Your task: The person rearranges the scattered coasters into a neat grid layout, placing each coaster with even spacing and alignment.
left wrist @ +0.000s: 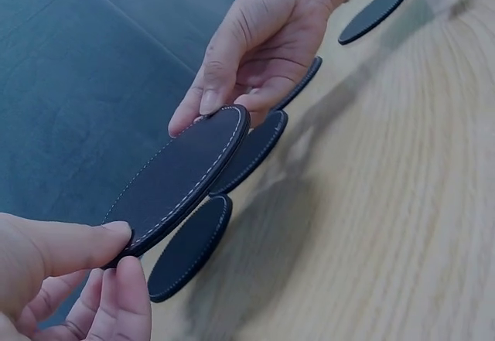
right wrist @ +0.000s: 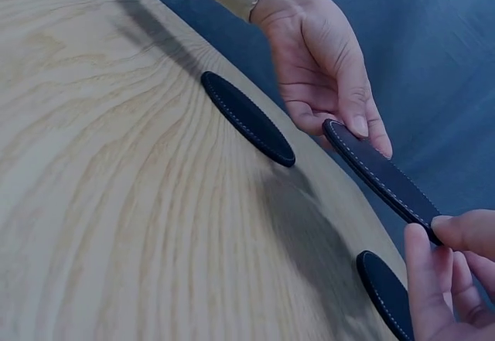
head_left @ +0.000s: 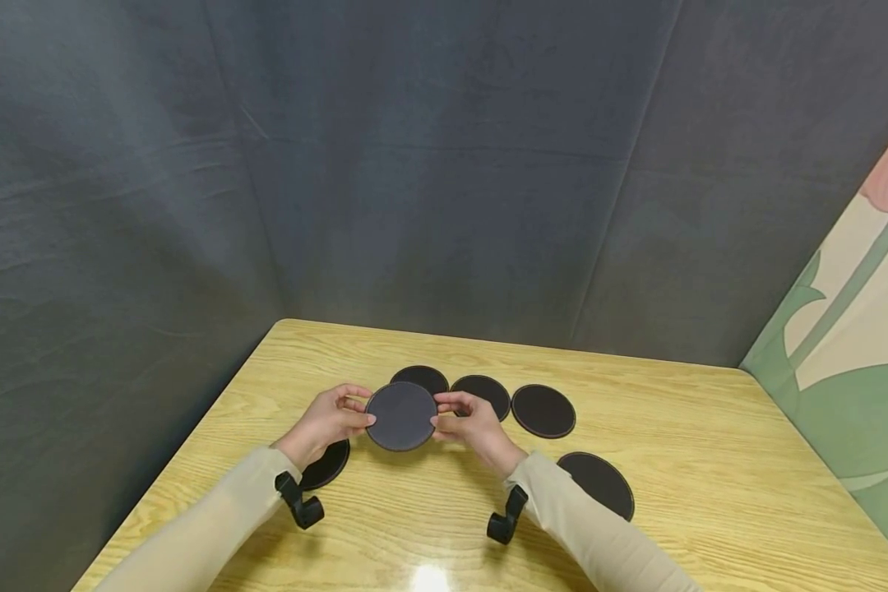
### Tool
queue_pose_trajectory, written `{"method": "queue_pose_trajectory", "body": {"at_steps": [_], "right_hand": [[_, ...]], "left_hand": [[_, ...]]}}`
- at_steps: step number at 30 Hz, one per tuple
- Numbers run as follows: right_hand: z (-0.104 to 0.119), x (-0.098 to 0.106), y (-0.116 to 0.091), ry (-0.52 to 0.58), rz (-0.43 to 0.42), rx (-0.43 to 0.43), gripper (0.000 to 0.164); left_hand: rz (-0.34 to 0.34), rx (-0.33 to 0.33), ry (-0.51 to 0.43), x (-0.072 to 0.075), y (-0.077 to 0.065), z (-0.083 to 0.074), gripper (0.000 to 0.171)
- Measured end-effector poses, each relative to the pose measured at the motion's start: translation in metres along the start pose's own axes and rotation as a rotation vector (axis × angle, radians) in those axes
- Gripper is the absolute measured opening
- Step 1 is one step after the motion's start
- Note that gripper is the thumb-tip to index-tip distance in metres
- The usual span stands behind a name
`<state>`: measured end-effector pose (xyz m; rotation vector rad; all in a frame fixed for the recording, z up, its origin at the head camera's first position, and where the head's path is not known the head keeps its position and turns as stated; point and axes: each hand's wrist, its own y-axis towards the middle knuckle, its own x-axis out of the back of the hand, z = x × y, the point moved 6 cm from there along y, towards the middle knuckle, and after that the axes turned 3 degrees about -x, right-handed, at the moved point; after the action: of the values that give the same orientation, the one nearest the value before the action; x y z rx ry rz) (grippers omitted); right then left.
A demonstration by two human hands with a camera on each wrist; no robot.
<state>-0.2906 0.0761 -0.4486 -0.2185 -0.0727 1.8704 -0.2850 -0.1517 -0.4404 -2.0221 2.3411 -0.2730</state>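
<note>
A person in pale sleeves (head_left: 215, 510) holds a dark round disc (head_left: 402, 416) between 2 hands above a wood-grain table (head_left: 710, 460), its broad face tipped toward the head camera. The left hand (head_left: 329, 423) pinches the disc's left edge and the right hand (head_left: 469, 423) its right edge, thumbs over the face and fingers beneath, each grip closed to little more than the disc's thickness. Neither hand is nearer: the disc fills the space between them, held at opposite ends of a line running across the person's body. Being round, it has no true long axis, though both wrist views foreshorten it to a slim, stitched oval raised clear of the wood. On the table lie 5 similar discs, 3 of them in a row at the back: the back-left disc (head_left: 418, 376), partly hidden by the held disc; the middle disc (head_left: 490, 390), partly covered by the right hand; and the back-right disc (head_left: 543, 411). The left disc (head_left: 329, 464) shows beside the left wrist, the right disc (head_left: 599, 478) beside the right forearm. The relation that appears to matter most is the held disc's place above the table, on the person's side of the back-left disc; its exact height cannot be told.
</note>
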Motion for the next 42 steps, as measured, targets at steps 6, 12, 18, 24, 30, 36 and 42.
{"method": "queue_pose_trajectory", "body": {"at_steps": [6, 12, 18, 24, 30, 36, 42], "right_hand": [[-0.007, 0.002, -0.001, -0.008, -0.024, -0.031, 0.044], [-0.013, 0.003, -0.002, -0.015, -0.025, -0.046, 0.043], [-0.017, 0.004, -0.002, 0.002, -0.024, -0.049, 0.041], [-0.019, 0.005, -0.003, -0.012, -0.03, -0.06, 0.038], [-0.021, 0.007, -0.004, -0.022, -0.017, -0.066, 0.039], [-0.022, 0.007, -0.005, -0.038, 0.0, -0.058, 0.039], [-0.022, 0.004, -0.005, -0.066, 0.018, -0.047, 0.037]], "left_hand": [[0.005, 0.019, 0.014, -0.001, 0.0, 0.007, 0.043], [0.008, 0.025, 0.016, -0.003, 0.001, 0.012, 0.041], [0.016, 0.015, 0.006, -0.005, 0.0, 0.013, 0.041], [0.02, 0.041, 0.021, -0.007, -0.001, 0.016, 0.039], [0.011, 0.049, 0.029, -0.011, -0.001, 0.018, 0.038], [0.007, 0.047, 0.055, -0.011, 0.0, 0.02, 0.037], [-0.015, 0.057, 0.095, -0.01, 0.0, 0.024, 0.035]]}}
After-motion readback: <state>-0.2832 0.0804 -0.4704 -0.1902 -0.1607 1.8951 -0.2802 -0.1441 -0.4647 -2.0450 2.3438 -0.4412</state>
